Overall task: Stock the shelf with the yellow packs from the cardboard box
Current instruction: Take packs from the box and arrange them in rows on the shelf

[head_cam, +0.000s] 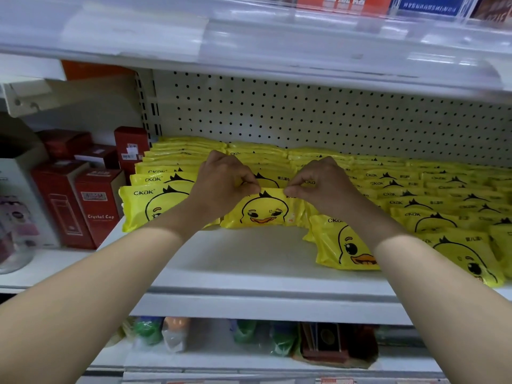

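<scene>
Here, both forearms reach forward, and the left hand (221, 184) and right hand (324, 184) each pinch the top edge of one yellow pack (263, 213), upright at the front of its row. Bare shelf (249, 259) lies before it; neighbouring packs (151, 206) flank both sides.

Forearms extended forward; left hand (221, 184), right hand (322, 184) curled, knuckles up, each pinching yellow pack (263, 213) top edge.

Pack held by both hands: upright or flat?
Upright. The pack stands on its long edge on the shelf, duck face forward; left hand and right hand pinch its top edge.
</scene>
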Tool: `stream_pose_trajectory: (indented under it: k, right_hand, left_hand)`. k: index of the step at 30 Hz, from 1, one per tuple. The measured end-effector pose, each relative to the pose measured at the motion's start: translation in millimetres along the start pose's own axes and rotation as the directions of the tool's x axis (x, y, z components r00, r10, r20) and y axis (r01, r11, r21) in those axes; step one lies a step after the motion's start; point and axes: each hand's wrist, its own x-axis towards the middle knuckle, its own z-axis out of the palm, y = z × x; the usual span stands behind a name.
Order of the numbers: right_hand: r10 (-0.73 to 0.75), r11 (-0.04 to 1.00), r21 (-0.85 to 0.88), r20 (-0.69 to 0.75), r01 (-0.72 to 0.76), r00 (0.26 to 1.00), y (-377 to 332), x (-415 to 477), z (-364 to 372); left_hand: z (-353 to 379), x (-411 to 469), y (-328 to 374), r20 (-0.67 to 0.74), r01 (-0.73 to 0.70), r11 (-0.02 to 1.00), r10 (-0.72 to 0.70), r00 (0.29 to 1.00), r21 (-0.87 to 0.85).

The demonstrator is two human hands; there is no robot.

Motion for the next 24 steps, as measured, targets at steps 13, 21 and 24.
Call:
stream_pose_trajectory:
  k: [13, 21, 24]
  right_hand:
    - [0.055, 0.962, 0.257, 0.153, -0.094, 0.987, -2, -5, -2]
    - [0.154, 0.955, 0.247, 0.069, -0.167, 0.986, -8, -1, 3]
    - [0.157, 0.982, 0.119, -0.069, -0.148, 0.985, -13, 6, 13]
  left_hand:
    - [-32, -5, 14, 0.322, 0.188, 0.955, -0.108, 0.941, -0.23]
    - [-28, 8, 6, 0.275, 0.085, 0.993, -0.059, 0.96, -0.083]
    - [-16, 17, 0, 0.171, -0.038, 0.992, 0.016, 0.985, 0.123]
